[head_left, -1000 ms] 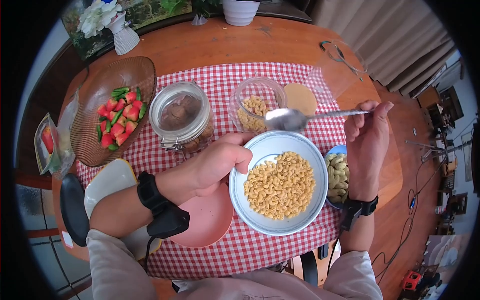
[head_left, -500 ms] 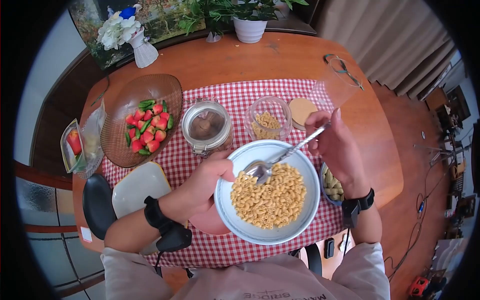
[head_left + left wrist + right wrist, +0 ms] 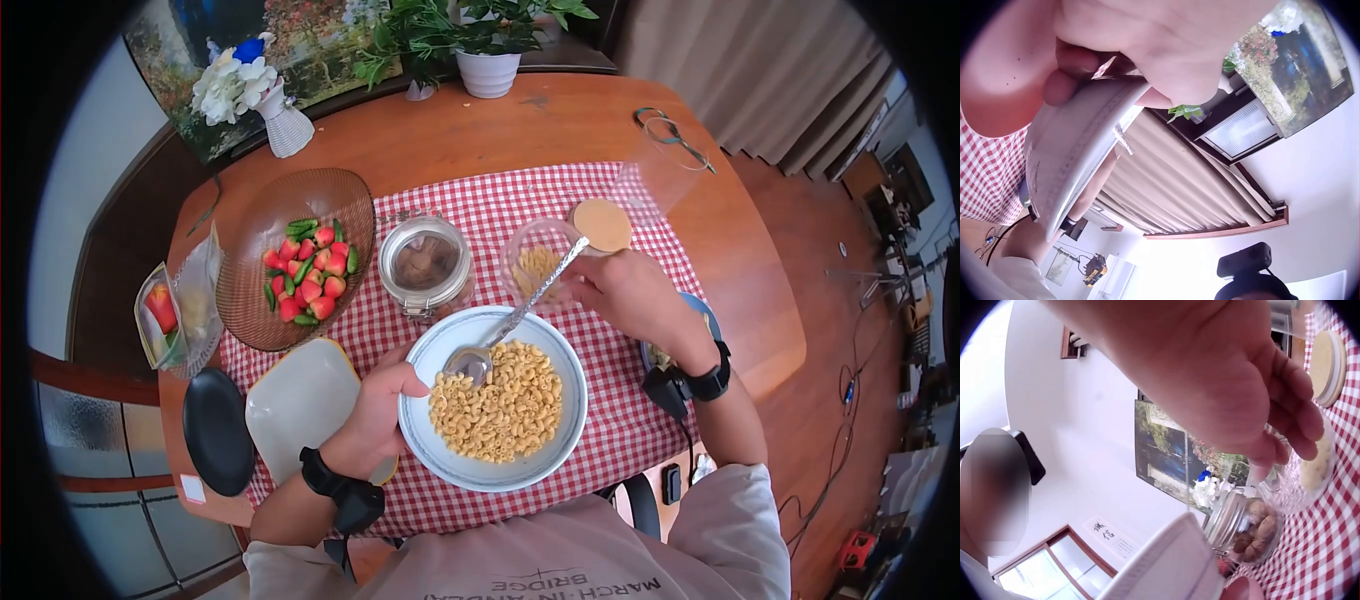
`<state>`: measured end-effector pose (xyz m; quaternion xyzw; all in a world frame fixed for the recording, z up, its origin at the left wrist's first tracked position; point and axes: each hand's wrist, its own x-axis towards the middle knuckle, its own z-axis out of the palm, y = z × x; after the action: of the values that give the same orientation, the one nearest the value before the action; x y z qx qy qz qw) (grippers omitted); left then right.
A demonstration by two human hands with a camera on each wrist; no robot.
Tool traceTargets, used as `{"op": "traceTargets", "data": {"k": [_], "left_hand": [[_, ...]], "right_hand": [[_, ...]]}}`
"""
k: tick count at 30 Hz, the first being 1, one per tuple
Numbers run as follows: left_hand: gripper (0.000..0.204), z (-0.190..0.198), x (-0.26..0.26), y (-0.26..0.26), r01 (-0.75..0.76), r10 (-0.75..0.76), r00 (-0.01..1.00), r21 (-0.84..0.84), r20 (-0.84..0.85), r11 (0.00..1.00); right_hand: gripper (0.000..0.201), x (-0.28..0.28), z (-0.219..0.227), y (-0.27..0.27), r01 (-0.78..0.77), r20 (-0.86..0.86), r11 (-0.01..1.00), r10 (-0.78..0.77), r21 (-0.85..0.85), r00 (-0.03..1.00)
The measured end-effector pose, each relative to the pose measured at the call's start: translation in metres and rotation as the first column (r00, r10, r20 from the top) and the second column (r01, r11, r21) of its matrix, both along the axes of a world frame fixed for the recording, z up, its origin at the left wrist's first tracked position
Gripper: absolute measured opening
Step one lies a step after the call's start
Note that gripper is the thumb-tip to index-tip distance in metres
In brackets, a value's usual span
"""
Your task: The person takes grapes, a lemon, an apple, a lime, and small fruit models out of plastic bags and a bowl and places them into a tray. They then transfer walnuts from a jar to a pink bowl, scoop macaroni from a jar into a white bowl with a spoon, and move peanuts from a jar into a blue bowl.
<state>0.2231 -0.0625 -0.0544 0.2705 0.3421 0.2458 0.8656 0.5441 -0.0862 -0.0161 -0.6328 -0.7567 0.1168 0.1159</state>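
Observation:
My left hand [image 3: 375,410] grips the rim of a white bowl [image 3: 425,455] with a blue edge, thumb over the rim and fingers beneath in the left wrist view. Elbow macaroni [image 3: 500,410] fills its base. A metal spoon [image 3: 520,312] lies with its head in the macaroni and its patterned handle rising past the far rim. My right hand [image 3: 640,300] is away from the spoon, over the near side of a clear jar [image 3: 512,250] holding some macaroni. In the right wrist view its loosely bent fingers [image 3: 1300,434] overlap that jar and hold nothing.
A round wooden lid [image 3: 602,225] lies beyond the jar. Left of it stand a clasp jar of walnuts [image 3: 428,265] and a brown basket [image 3: 240,290] of strawberries and green peppers. A white tray [image 3: 300,390] and black dish [image 3: 218,430] lie at left. A blue-rimmed bowl [image 3: 708,315] is partly behind my right wrist.
The spoon, earlier raised in my right hand, came down into the bowl and has been let go. My right hand has moved over the clear macaroni jar. My left hand keeps holding the bowl.

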Motion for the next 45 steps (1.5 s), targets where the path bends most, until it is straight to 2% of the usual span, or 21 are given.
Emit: {"op": "traceTargets", "data": {"k": [2,4,5,7,8,9,10,11,12,14,15,16,18,19,21,24,26,30,37,42,45], "left_hand": [[0.063,-0.003,0.001,-0.001,-0.008,0.008,1.000,0.007,-0.005,1.000],[0.064,-0.006,0.001,-0.001,-0.020,0.020,1.000,0.009,-0.014,1.000],[0.064,-0.010,0.000,0.002,0.022,-0.022,1.000,0.034,0.002,0.999],[0.065,-0.012,0.003,0.006,0.060,-0.061,0.998,0.055,0.019,0.997],[0.065,-0.010,0.006,0.008,0.069,-0.073,0.996,0.072,0.055,0.995],[0.066,-0.009,0.009,0.010,0.075,-0.083,0.992,0.091,0.090,0.993],[0.066,-0.005,0.014,0.013,0.068,-0.076,0.993,0.090,0.090,0.994],[0.066,-0.001,0.019,0.016,0.086,-0.098,0.989,0.111,0.113,0.990],[0.066,0.002,0.021,0.019,0.103,-0.120,0.983,0.131,0.135,0.986],[0.065,-0.010,0.022,0.023,0.113,-0.134,0.981,0.150,0.141,0.982],[0.065,-0.014,0.024,0.023,0.115,-0.137,0.979,0.142,0.153,0.983],[0.064,-0.016,0.026,0.023,0.119,-0.141,0.976,0.134,0.166,0.984],[0.061,-0.020,0.028,0.020,0.102,-0.121,0.979,0.117,0.163,0.988],[0.060,-0.021,0.027,0.019,0.107,-0.121,0.985,0.117,0.125,0.987],[0.059,-0.022,0.024,0.016,0.107,-0.116,0.990,0.104,0.083,0.989],[0.058,-0.018,0.020,0.018,0.160,-0.170,0.985,0.177,0.041,0.971],[0.058,-0.014,0.020,0.019,0.235,-0.241,0.971,0.264,-0.013,0.935],[0.058,-0.025,0.020,0.018,0.293,-0.293,0.955,0.285,-0.041,0.913],[0.050,-0.030,0.018,0.020,0.289,-0.268,0.956,0.242,-0.116,0.926],[0.050,-0.028,0.019,0.019,0.293,-0.279,0.956,0.209,-0.094,0.933],[0.053,-0.023,0.021,0.019,0.290,-0.284,0.957,0.230,-0.060,0.929]], "right_hand": [[0.016,-0.004,0.003,-0.012,-0.025,-0.005,0.998,0.025,0.052,1.000],[0.012,-0.011,0.015,-0.023,0.027,-0.063,0.998,-0.031,-0.064,0.998],[0.012,-0.014,0.013,-0.026,0.025,-0.061,0.997,-0.029,-0.070,0.998],[0.016,-0.015,0.012,-0.030,-0.017,-0.259,0.995,-0.008,-0.096,0.966],[0.016,-0.013,0.014,-0.029,-0.021,-0.257,0.995,-0.005,-0.097,0.966],[0.024,-0.010,0.018,-0.027,-0.017,-0.464,0.973,-0.093,-0.229,0.881],[0.032,-0.009,0.019,-0.025,-0.045,-0.631,0.934,-0.204,-0.355,0.748],[0.044,-0.009,0.019,-0.024,-0.073,-0.760,0.929,-0.250,-0.363,0.600],[0.044,-0.011,0.020,-0.021,-0.081,-0.761,0.928,-0.247,-0.365,0.600],[0.041,-0.013,0.024,-0.015,-0.140,-0.937,0.942,-0.272,-0.306,0.218],[0.030,-0.012,0.017,-0.012,-0.213,-0.971,0.951,-0.200,-0.225,0.132],[0.030,-0.010,0.010,-0.009,-0.213,-0.970,0.950,-0.202,-0.227,0.132],[0.045,-0.008,0.002,-0.007,-0.247,-0.968,0.949,-0.149,-0.197,0.200],[0.051,-0.013,-0.001,-0.009,-0.180,-0.956,0.966,-0.137,-0.188,0.260],[0.048,-0.020,-0.003,-0.013,-0.142,-0.959,0.976,-0.128,-0.167,0.253],[0.046,-0.017,-0.009,-0.020,-0.093,-0.969,0.990,-0.082,-0.106,0.233],[0.053,-0.011,-0.004,-0.022,-0.073,-0.952,0.992,-0.080,-0.106,0.295],[0.052,-0.008,-0.007,-0.024,-0.045,-0.960,0.985,-0.149,-0.164,0.239],[0.044,-0.009,-0.005,-0.030,-0.120,-0.943,0.964,-0.198,-0.237,0.266],[0.040,-0.014,-0.006,-0.032,-0.097,-0.935,0.938,-0.316,-0.334,0.162],[0.042,-0.006,-0.013,-0.028,-0.065,-0.945,0.946,-0.309,-0.317,0.106]]}}
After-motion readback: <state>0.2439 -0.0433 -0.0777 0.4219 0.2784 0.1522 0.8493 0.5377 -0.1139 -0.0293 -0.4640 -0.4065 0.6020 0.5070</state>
